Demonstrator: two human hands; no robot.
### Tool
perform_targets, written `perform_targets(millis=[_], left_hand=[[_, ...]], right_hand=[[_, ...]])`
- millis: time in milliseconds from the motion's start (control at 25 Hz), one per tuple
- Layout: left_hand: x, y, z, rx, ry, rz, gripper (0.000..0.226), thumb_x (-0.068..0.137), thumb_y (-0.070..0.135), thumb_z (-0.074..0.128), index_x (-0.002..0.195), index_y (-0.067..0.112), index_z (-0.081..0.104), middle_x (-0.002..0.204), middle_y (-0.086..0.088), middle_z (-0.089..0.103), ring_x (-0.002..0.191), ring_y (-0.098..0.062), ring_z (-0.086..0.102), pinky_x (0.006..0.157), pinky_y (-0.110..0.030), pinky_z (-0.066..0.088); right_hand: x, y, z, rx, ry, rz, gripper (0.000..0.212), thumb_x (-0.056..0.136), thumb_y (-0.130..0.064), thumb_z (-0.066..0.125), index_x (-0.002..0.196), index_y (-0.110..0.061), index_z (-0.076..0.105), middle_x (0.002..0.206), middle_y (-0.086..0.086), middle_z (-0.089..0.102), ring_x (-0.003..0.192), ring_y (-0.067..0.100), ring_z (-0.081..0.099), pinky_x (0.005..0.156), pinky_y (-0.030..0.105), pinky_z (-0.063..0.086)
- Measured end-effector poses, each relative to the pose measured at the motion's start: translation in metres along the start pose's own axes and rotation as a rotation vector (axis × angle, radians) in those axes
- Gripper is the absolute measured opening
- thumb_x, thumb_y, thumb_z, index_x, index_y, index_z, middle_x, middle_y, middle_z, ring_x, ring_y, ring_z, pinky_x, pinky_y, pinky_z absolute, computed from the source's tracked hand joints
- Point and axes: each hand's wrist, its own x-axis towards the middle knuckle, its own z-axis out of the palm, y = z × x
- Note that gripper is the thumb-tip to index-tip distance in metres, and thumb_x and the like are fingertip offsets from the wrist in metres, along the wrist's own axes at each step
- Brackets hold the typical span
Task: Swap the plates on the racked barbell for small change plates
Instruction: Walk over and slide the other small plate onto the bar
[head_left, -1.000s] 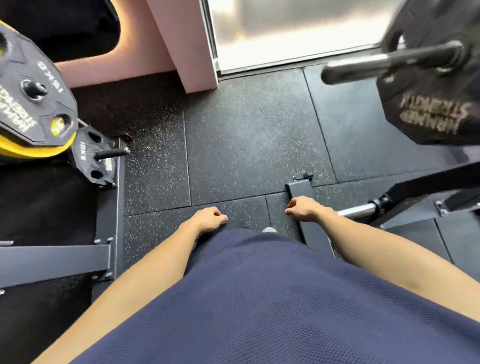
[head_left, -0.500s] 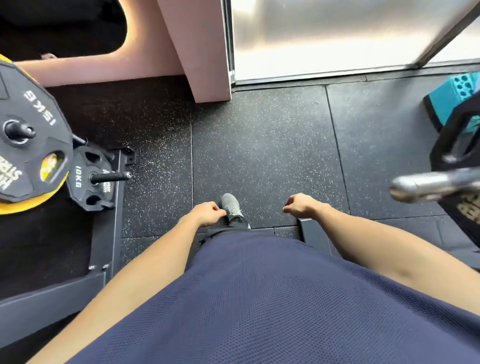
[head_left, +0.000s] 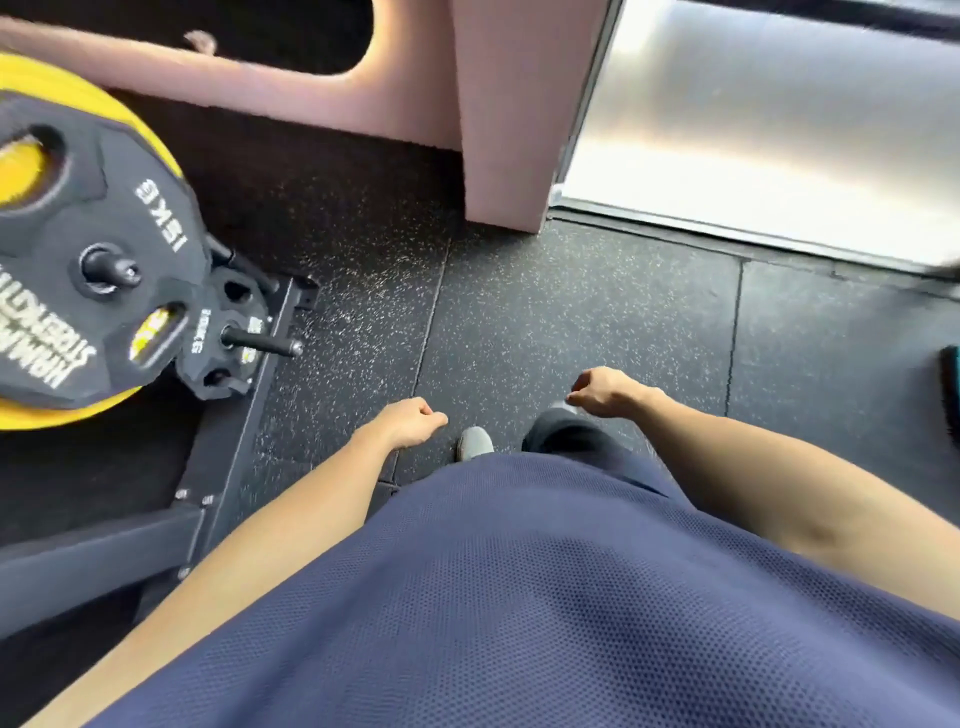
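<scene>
We look down on two bare hands hanging in front of a navy shirt: the left hand (head_left: 410, 423) and the right hand (head_left: 605, 392), fingers loosely curled, holding nothing. The racked barbell is out of view. Stored plates lie up and left of the hands, with the left hand nearer. A black plate (head_left: 78, 249) reads "15KG" and, partly, "STRENGTH"; behind it sits a yellow plate (head_left: 41, 415). Just right of the 15KG plate, a small black plate (head_left: 228, 338), its label blurred, sits on a peg (head_left: 265, 344) whose long axis points right, toward the hands.

Left hand (head_left: 410, 425) and right hand (head_left: 602, 391) hang low, loosely curled, holding nothing.
</scene>
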Motion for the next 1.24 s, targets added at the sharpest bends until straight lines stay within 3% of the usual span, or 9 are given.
perform_targets(millis=[200, 400, 560, 640, 720, 960, 1240], left_hand=[[0.005, 0.0, 0.004, -0.331, 0.078, -0.176, 0.042, 0.095, 0.05, 0.046, 0.123, 0.02, 0.055, 0.123, -0.004, 0.057, 0.112, -0.024, 0.054, 0.087, -0.035, 0.039], [0.003, 0.029, 0.029, -0.748, 0.221, -0.376, 0.034, 0.091, 0.048, 0.053, 0.11, 0.02, 0.059, 0.113, -0.005, 0.063, 0.105, -0.023, 0.057, 0.094, -0.034, 0.042], [0.005, 0.061, 0.053, -0.985, 0.382, -0.491, 0.03, 0.091, 0.038, 0.06, 0.109, 0.015, 0.062, 0.113, -0.008, 0.066, 0.102, -0.023, 0.06, 0.089, -0.03, 0.043], [0.0, 0.07, 0.053, -1.092, 0.492, -0.53, 0.031, 0.089, 0.034, 0.065, 0.112, 0.013, 0.062, 0.111, -0.009, 0.066, 0.097, -0.024, 0.062, 0.083, -0.027, 0.042], [-0.012, 0.072, 0.044, -1.18, 0.607, -0.557, 0.036, 0.086, 0.035, 0.069, 0.116, 0.018, 0.06, 0.115, -0.008, 0.064, 0.101, -0.028, 0.064, 0.086, -0.028, 0.044], [-0.058, 0.028, -0.013, -1.218, 0.858, -0.583, 0.048, 0.085, 0.041, 0.069, 0.128, 0.026, 0.053, 0.139, -0.009, 0.051, 0.12, -0.027, 0.053, 0.097, -0.033, 0.038], [-0.151, -0.035, -0.127, -1.057, 1.234, -0.573, 0.053, 0.081, 0.054, 0.065, 0.129, 0.035, 0.049, 0.138, -0.003, 0.05, 0.121, -0.028, 0.052, 0.1, -0.044, 0.045]], right_hand=[[0.061, -0.056, -0.064, -0.262, -0.113, -0.152, 0.036, 0.095, -0.027, 0.052, 0.121, -0.004, 0.061, 0.126, 0.018, 0.061, 0.116, 0.033, 0.056, 0.096, 0.035, 0.043], [0.111, -0.112, -0.125, -0.518, -0.187, -0.349, 0.037, 0.095, -0.028, 0.055, 0.125, -0.007, 0.061, 0.127, 0.013, 0.061, 0.119, 0.03, 0.055, 0.098, 0.033, 0.043], [0.135, -0.141, -0.132, -0.716, -0.237, -0.494, 0.04, 0.094, -0.032, 0.058, 0.128, -0.011, 0.058, 0.128, 0.01, 0.062, 0.116, 0.027, 0.058, 0.094, 0.031, 0.045], [0.138, -0.155, -0.129, -0.788, -0.245, -0.539, 0.049, 0.093, -0.034, 0.059, 0.135, -0.012, 0.05, 0.131, 0.012, 0.059, 0.119, 0.028, 0.057, 0.096, 0.032, 0.045], [0.136, -0.171, -0.126, -0.815, -0.247, -0.584, 0.06, 0.091, -0.038, 0.061, 0.143, -0.014, 0.041, 0.135, 0.013, 0.056, 0.121, 0.029, 0.055, 0.098, 0.033, 0.045], [0.102, -0.259, -0.132, -0.799, -0.249, -0.813, 0.066, 0.093, -0.037, 0.059, 0.148, -0.014, 0.03, 0.143, 0.013, 0.048, 0.126, 0.027, 0.051, 0.103, 0.029, 0.039], [0.029, -0.381, -0.166, -0.59, -0.125, -1.139, 0.066, 0.088, -0.038, 0.064, 0.143, -0.011, 0.039, 0.139, 0.015, 0.052, 0.128, 0.029, 0.05, 0.102, 0.032, 0.038]])
